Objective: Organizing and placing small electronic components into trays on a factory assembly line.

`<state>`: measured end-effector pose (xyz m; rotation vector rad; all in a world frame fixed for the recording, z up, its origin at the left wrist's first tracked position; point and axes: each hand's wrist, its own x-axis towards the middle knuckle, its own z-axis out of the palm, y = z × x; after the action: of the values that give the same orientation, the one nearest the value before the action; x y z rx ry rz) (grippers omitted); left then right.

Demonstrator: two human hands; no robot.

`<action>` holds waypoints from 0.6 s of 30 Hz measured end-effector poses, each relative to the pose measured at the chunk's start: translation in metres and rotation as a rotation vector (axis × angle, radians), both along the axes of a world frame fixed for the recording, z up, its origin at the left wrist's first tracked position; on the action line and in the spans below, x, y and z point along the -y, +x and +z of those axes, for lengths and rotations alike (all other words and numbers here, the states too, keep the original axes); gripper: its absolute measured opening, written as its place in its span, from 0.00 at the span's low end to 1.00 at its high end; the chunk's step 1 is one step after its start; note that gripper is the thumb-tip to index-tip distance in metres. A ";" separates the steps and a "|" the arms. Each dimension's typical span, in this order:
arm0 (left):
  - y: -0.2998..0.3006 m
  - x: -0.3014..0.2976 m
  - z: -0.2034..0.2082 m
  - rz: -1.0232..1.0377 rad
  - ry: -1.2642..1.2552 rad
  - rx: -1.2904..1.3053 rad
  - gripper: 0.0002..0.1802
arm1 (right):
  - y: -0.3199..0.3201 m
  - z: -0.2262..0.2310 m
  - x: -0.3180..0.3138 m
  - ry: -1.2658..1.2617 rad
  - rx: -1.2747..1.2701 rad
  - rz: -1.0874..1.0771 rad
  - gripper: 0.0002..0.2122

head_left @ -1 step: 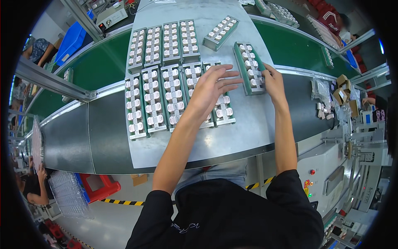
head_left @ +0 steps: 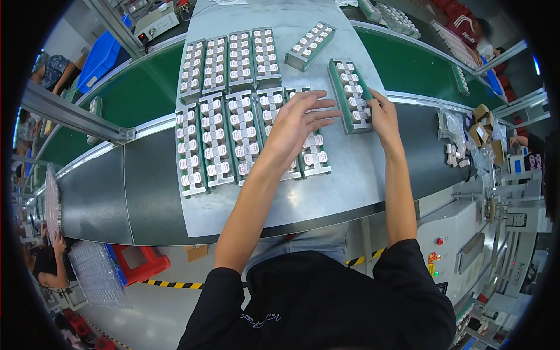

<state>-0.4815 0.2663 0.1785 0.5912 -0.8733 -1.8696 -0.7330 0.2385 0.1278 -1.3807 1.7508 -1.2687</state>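
Note:
My right hand grips the right side of a green-sided metal fixture that carries rows of small white rounded pieces. This fixture stands slightly tilted on the right part of a pale worktop. My left hand is empty with its fingers stretched toward that fixture, apart from it. Under the left hand and forearm lies a near row of similar fixtures, partly hidden by them. A far row of the same fixtures lies behind. One more fixture rests at an angle at the far right of the worktop.
Green conveyor belts run to both sides behind dark counters. Plastic bags and open cardboard boxes lie to the right. A machine cabinet with buttons stands at the lower right. A red crate is on the floor; other people work at the edges.

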 end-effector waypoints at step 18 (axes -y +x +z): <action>-0.119 0.054 0.011 0.018 -1.142 1.396 0.14 | -0.036 -0.011 -0.006 -0.095 0.584 -0.116 0.15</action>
<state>-0.6005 0.2123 0.1898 1.0607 -2.4808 -0.4077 -0.7688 0.2441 0.1169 -0.8367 1.3874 -1.6330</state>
